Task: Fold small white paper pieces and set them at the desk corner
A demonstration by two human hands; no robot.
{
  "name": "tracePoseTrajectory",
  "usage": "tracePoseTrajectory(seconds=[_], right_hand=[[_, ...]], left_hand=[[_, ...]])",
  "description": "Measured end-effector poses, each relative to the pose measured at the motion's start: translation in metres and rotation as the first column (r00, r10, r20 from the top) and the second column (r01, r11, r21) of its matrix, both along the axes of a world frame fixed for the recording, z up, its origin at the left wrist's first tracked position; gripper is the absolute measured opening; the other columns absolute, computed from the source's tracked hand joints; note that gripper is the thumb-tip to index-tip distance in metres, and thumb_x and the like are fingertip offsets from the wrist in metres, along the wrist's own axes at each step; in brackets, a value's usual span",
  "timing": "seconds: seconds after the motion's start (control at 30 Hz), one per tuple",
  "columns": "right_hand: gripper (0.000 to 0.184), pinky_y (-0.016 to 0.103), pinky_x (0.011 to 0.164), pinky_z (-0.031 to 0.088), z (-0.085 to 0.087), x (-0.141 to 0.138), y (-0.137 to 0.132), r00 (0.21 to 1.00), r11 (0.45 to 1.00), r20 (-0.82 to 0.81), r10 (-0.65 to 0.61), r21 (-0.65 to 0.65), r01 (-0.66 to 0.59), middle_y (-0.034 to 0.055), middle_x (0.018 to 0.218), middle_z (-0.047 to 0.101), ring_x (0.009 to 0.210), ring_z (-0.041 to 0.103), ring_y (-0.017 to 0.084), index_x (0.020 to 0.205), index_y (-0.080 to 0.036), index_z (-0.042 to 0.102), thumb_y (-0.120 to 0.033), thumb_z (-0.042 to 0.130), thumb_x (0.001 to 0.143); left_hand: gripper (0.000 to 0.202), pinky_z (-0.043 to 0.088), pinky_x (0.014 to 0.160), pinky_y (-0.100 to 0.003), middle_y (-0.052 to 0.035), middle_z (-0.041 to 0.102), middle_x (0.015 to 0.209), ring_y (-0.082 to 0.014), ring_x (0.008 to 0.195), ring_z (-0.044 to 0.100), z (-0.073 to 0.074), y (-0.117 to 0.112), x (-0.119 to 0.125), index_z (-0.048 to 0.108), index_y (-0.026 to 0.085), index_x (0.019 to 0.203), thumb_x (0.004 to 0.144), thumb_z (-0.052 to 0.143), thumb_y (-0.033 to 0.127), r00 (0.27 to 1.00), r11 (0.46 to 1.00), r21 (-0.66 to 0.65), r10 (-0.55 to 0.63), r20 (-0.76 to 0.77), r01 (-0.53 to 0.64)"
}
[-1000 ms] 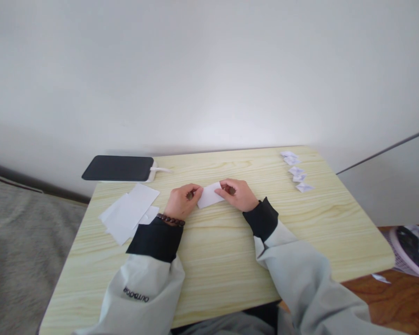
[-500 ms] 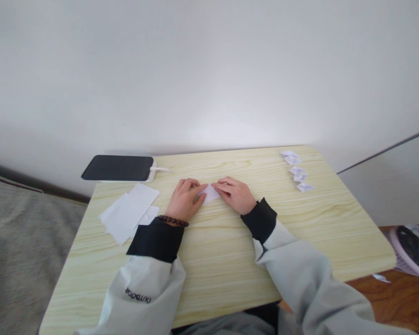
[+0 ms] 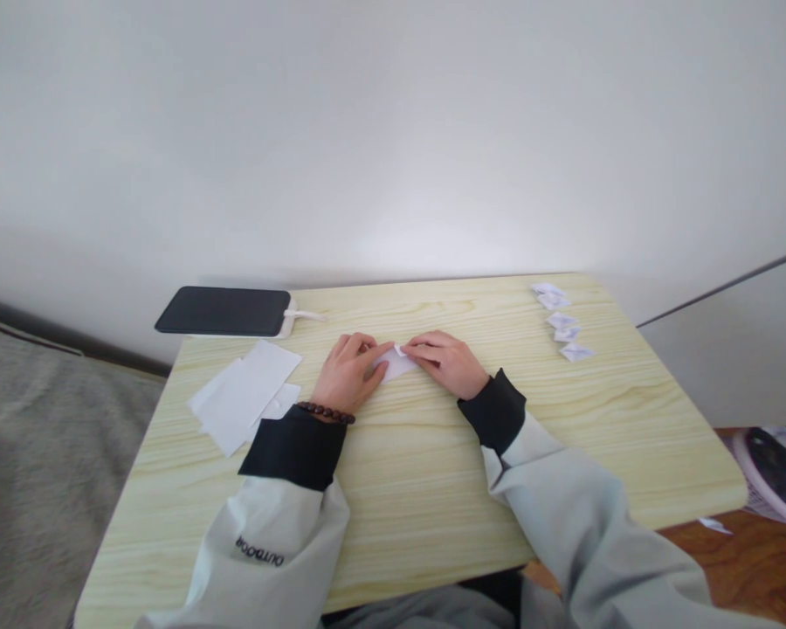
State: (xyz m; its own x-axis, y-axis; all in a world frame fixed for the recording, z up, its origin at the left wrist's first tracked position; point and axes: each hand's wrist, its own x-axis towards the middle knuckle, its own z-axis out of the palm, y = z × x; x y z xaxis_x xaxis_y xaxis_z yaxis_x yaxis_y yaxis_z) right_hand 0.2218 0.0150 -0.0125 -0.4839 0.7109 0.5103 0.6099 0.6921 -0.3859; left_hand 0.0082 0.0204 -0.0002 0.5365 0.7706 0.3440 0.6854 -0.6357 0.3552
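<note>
A small white paper slip (image 3: 395, 363) lies on the pale wooden table (image 3: 432, 498), between my two hands. My left hand (image 3: 347, 374) rests on its left part with the fingers stretched flat, the index finger reaching across the paper. My right hand (image 3: 446, 361) sits on the right part, its fingertips pressed together at a small raised corner on the slip's upper edge. Most of the slip is hidden under the fingers. Both arms wear grey sleeves with black cuffs, and a bead bracelet is on the left wrist.
Several loose white paper sheets (image 3: 244, 395) lie left of my left hand. A black phone (image 3: 224, 311) with a white cable (image 3: 306, 314) overhangs the back left corner. Several small folded paper pieces (image 3: 561, 321) sit at the back right. A basket (image 3: 774, 473) stands on the floor right.
The slip was held up slightly between both hands; it now lies flat on the table under my fingers. My hands have lowered and moved closer together.
</note>
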Motion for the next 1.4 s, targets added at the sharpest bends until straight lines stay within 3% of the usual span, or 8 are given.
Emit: tracePoseTrajectory(seconds=[0.67,1.4], right_hand=[[0.026,0.025,0.07,0.047,0.0049,-0.0003,-0.0024,1.0,0.997,0.007,0.023,-0.067,-0.022,0.007,0.094,0.06,0.075,0.054,0.012,0.105,-0.02,0.068,-0.021,0.046,0.091],[0.026,0.024,0.069,0.047,0.0044,-0.0004,-0.0025,1.0,0.997,0.006,0.011,-0.078,-0.011,0.0057,0.094,0.06,0.073,0.054,0.011,0.103,-0.022,0.068,-0.024,0.045,0.092]], left_hand=[[0.033,0.046,0.081,-0.036,-0.0069,0.055,0.095,-0.0195,0.086,0.048,0.0008,0.0,-0.0001,0.061,0.023,0.117,0.086,0.05,0.025,0.998,0.999,0.037,0.005,-0.06,-0.003],[0.031,0.044,0.079,-0.037,-0.0074,0.055,0.097,-0.0207,0.085,0.047,0.0029,-0.0018,0.0018,0.062,0.025,0.115,0.087,0.049,0.026,0.99,0.999,0.049,0.019,-0.138,-0.013]])
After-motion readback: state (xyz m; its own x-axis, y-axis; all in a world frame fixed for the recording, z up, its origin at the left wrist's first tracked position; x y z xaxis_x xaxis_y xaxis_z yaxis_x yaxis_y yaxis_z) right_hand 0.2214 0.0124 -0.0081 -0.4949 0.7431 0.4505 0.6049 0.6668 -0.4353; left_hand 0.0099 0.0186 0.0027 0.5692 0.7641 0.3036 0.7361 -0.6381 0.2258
